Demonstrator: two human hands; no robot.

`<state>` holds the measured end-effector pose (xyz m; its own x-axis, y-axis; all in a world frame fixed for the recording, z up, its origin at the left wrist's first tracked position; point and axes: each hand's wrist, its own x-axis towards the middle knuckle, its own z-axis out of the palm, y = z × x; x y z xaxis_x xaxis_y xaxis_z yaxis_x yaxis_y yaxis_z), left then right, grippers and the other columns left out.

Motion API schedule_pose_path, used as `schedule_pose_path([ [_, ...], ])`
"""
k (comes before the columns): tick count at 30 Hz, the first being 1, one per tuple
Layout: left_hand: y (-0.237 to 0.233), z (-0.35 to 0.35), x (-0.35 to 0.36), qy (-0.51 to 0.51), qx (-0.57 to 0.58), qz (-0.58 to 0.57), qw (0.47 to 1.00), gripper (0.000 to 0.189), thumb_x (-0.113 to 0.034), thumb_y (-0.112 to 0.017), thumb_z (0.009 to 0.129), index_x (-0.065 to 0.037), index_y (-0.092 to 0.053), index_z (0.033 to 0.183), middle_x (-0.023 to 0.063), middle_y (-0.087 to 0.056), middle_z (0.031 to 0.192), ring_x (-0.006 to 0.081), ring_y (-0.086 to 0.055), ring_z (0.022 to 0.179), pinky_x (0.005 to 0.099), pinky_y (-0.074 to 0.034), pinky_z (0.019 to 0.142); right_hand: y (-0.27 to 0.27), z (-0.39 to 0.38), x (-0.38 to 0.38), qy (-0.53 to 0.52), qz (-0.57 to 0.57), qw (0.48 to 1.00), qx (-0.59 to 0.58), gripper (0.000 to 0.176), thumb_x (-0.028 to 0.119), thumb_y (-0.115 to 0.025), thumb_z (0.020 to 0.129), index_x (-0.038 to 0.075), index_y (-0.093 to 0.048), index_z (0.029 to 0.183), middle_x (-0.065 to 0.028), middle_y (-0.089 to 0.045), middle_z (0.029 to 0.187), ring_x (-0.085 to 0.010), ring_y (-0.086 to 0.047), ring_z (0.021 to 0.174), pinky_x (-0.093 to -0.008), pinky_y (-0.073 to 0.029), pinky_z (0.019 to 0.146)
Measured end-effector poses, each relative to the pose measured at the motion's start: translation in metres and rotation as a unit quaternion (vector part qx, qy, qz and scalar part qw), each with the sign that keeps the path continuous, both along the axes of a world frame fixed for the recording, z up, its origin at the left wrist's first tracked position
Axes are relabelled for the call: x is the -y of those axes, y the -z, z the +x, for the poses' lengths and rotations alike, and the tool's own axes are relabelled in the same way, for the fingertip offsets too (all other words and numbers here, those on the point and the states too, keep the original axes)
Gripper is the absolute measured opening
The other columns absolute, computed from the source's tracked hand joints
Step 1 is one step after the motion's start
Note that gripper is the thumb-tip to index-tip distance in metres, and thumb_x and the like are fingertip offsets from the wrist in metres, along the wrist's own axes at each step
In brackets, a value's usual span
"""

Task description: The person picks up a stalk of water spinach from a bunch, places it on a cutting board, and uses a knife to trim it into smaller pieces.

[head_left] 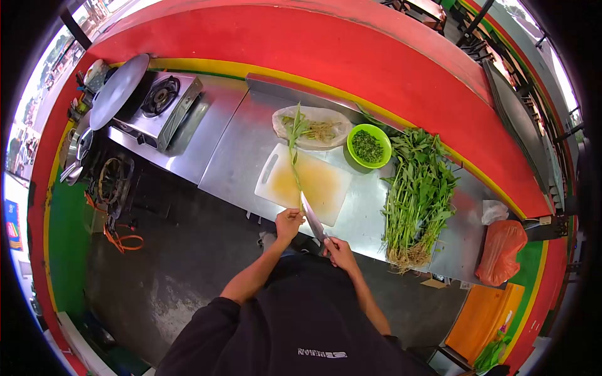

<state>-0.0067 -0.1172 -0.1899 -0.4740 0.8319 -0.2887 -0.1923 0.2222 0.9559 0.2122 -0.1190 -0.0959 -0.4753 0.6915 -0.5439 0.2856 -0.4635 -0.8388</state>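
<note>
My left hand [290, 224] is closed at the near edge of the white cutting board [266, 187], pinching the lower end of a leafy green stalk [296, 156]. The stalk stretches away across the board, its leafy tip reaching a clear plastic bag [342, 127] of stems and roots. In my right hand [339, 252] is a kitchen knife [312, 214] gripped by its handle. Its blade points away and leftward, with the tip close to or touching the stalk near my left fingers. A lime-green bowl [387, 146] of chopped leaves stands behind the board's right side.
A large bundle of rooted greens [419, 194] lies on the steel counter [229, 147] at the right. Farther right hangs an orange-red plastic bag [501, 252]. A gas stove [160, 97] and a big round lid [120, 93] are at the left, before a red wall [301, 50].
</note>
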Motion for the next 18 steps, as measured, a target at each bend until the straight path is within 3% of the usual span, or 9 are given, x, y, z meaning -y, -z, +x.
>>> schedule_pose_path([
  [13,-0.018,0.001,-0.002,0.005,-0.024,-0.023,0.999,0.021,-0.01,-0.073,0.09,0.008,-0.066,0.099,0.0135,-0.071,0.082,0.0173,-0.072,0.071,0.027,-0.058,0.063,-0.005,0.003,-0.004,0.021,-0.018,1.0,0.006,0.033,0.031,-0.052,0.104,0.002,-0.062,0.093,-0.0034,-0.061,0.069,-0.0068,-0.045,0.042,-0.0242,-0.035,0.037],
  [18,-0.014,0.001,-0.004,-0.001,-0.05,-0.03,0.998,0.015,-0.004,-0.071,0.088,0.009,-0.068,0.095,0.0131,-0.072,0.079,0.0171,-0.073,0.069,0.0271,-0.058,0.061,-0.005,0.001,-0.007,0.012,-0.036,0.999,-0.004,0.032,0.031,-0.052,0.104,0.002,-0.062,0.094,-0.0037,-0.061,0.07,-0.0063,-0.044,0.041,-0.0238,-0.034,0.036],
])
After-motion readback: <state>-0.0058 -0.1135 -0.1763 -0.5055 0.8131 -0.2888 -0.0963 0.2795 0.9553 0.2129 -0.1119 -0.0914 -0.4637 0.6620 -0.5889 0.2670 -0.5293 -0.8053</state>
